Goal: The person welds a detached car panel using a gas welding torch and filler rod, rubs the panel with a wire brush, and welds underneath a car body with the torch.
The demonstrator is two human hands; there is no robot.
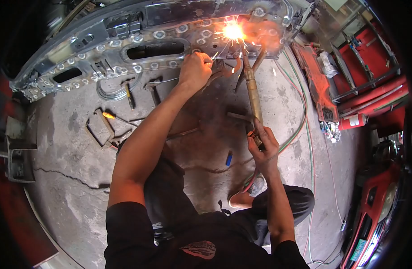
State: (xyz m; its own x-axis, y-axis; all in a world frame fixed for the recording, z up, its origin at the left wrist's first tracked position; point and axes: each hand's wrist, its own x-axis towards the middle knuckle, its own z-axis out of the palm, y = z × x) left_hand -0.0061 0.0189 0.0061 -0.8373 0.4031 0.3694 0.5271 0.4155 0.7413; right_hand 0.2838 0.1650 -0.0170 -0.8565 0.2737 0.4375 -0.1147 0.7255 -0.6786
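A red cylinder (352,122), inside unseen, lies far right, while the right hand (265,145) wraps round the torch (252,93) and the left hand (195,69), curled, seemingly pinches thin wire (165,81).

White-orange sparks (233,31), brass-gold torch (252,92).
Far, a dark-grey panel (170,38) dotted with pale spots (159,34); right, red and green hoses (305,110); near, a black shirt (170,242) with a reddish print (200,249); mottled grey floor (71,157).
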